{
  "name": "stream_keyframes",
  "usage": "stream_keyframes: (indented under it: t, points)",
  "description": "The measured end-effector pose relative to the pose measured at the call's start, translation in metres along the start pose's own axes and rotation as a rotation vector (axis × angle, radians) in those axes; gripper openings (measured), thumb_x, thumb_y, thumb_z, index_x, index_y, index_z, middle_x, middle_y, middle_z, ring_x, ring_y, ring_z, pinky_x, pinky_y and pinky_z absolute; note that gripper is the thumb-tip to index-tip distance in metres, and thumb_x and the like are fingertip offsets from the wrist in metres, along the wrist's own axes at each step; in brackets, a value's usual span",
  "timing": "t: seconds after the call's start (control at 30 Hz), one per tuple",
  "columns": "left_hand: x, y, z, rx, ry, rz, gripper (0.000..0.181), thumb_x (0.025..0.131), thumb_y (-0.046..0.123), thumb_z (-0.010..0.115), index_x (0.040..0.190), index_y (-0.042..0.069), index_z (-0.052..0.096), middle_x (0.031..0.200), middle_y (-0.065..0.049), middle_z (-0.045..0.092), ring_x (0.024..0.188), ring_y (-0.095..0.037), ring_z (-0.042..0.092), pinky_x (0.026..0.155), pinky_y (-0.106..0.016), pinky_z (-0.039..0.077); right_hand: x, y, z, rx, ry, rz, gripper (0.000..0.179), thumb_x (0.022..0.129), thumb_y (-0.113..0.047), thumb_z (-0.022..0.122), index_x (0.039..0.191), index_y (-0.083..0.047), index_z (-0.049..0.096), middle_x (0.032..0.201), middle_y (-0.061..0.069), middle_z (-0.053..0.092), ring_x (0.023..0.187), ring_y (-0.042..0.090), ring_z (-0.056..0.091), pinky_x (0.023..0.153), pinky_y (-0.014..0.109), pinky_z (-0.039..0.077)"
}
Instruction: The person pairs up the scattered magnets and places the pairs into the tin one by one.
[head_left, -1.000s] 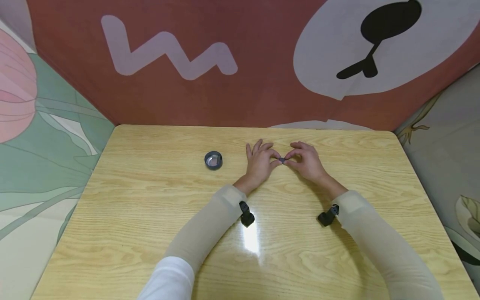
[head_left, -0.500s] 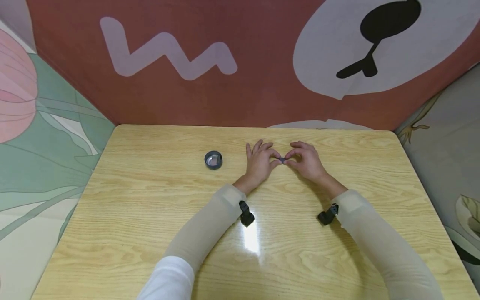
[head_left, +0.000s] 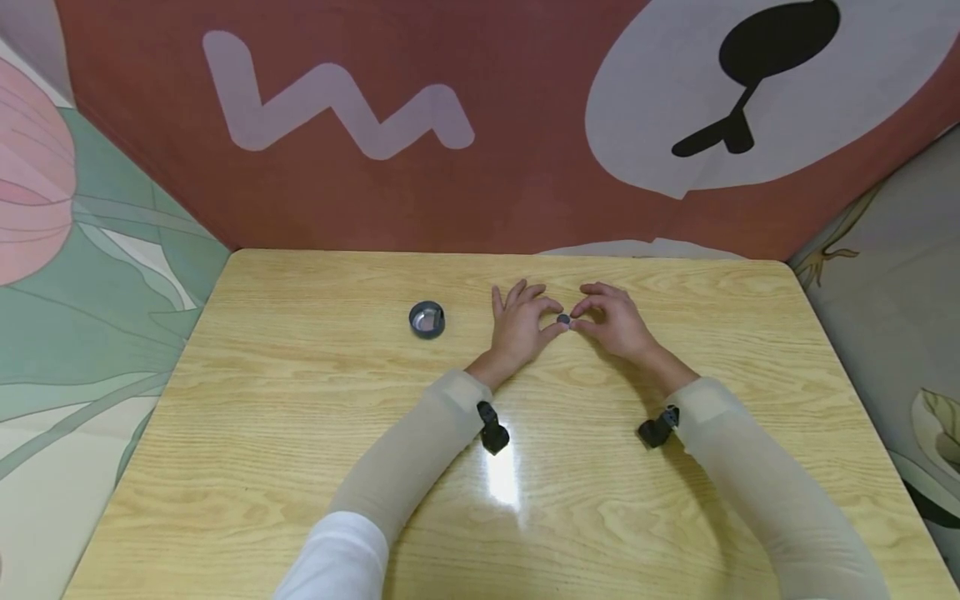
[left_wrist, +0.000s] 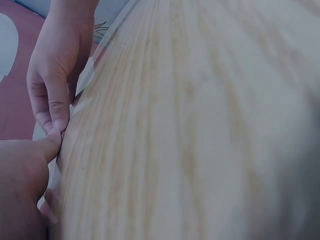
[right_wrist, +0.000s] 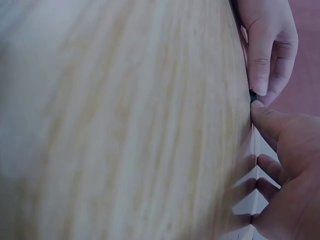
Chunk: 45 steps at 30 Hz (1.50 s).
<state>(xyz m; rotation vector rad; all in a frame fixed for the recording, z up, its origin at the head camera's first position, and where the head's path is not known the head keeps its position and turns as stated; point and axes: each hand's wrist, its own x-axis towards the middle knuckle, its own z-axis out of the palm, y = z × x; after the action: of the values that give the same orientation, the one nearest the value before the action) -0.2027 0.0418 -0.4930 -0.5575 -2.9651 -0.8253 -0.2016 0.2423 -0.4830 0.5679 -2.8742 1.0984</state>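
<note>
Over the far part of the table, my two hands meet at a small dark disc (head_left: pixel 563 319), which looks round from above. My left hand (head_left: pixel 517 329) pinches its left side between thumb and index finger, with the other fingers spread apart. From the right, my right hand (head_left: pixel 613 323) holds the other edge with thumb and index fingertips. In the right wrist view the dark piece (right_wrist: pixel 253 95) shows between the two thumbs. Only a sliver of it shows in the left wrist view, mostly hidden by the fingers. Its exact kind cannot be made out.
A small round dark container (head_left: pixel 427 320), with a shiny inside and a dark piece at its right, sits left of the hands. The wooden table (head_left: pixel 285 400) ends at a patterned red wall covering (head_left: pixel 420 200). Black wrist cameras are strapped to both sleeves.
The dark piece, earlier a narrow shape between the fingertips, now shows a rounder face. The left thumb and index finger have parted slightly around it. The arms have barely moved.
</note>
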Motion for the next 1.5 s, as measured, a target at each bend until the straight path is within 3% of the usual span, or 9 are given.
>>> stream_keyframes:
  t: [0.7, 1.0, 1.5]
  points:
    - [-0.0003, 0.0034, 0.0016, 0.010, 0.013, 0.006, 0.029, 0.091, 0.052, 0.069, 0.113, 0.033, 0.076, 0.152, 0.000, 0.052, 0.151, -0.028, 0.028, 0.119, -0.068, 0.000, 0.0007, 0.0009, -0.0005, 0.016, 0.012, -0.019, 0.010, 0.086, -0.004, 0.081, 0.093, 0.000, 0.075, 0.138, 0.030, 0.056, 0.133, 0.048, 0.046, 0.115, 0.066, 0.022]
    - [-0.0002, -0.0006, 0.0027, -0.027, 0.011, 0.013, 0.033, 0.091, 0.050, 0.073, 0.116, 0.029, 0.074, 0.152, -0.001, 0.051, 0.150, -0.028, 0.031, 0.120, -0.066, 0.000, -0.0010, 0.0002, 0.0008, 0.012, 0.026, -0.058, 0.016, 0.084, -0.002, 0.083, 0.098, 0.000, 0.075, 0.133, 0.031, 0.059, 0.131, 0.049, 0.047, 0.113, 0.068, 0.022]
    - [0.0002, -0.0005, -0.0045, -0.072, -0.016, -0.004, 0.038, 0.097, 0.050, 0.065, 0.125, 0.025, 0.071, 0.153, -0.002, 0.050, 0.151, -0.025, 0.030, 0.120, -0.064, -0.002, -0.0019, -0.0013, 0.0067, -0.004, 0.073, -0.135, 0.025, 0.081, -0.005, 0.086, 0.105, -0.004, 0.078, 0.134, 0.034, 0.056, 0.129, 0.050, 0.047, 0.107, 0.070, 0.021]
